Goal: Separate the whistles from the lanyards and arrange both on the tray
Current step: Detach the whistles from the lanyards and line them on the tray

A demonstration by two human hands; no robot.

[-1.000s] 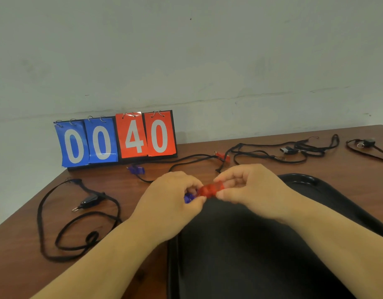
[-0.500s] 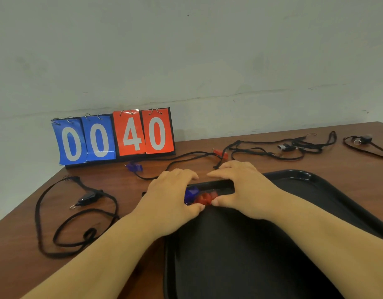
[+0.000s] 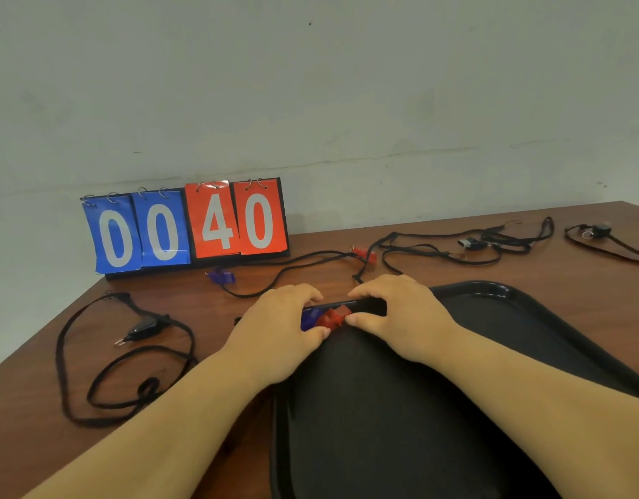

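Lowered onto the tray (image 3: pixel 490 293), red whistle (image 3: pixel 334 316) and blue whistle (image 3: pixel 310 316) lie between left hand (image 3: pixel 278 329) and right hand (image 3: pixel 400 318), fingers curled around them, grip unclear. Lanyards (image 3: pixel 145 325) remain outside, two still bearing whistles.

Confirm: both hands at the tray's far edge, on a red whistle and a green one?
Wrong colour: the head view shows a blue whistle, not green, beside the red whistle. Both the left hand and right hand are at the far edge of the tray.
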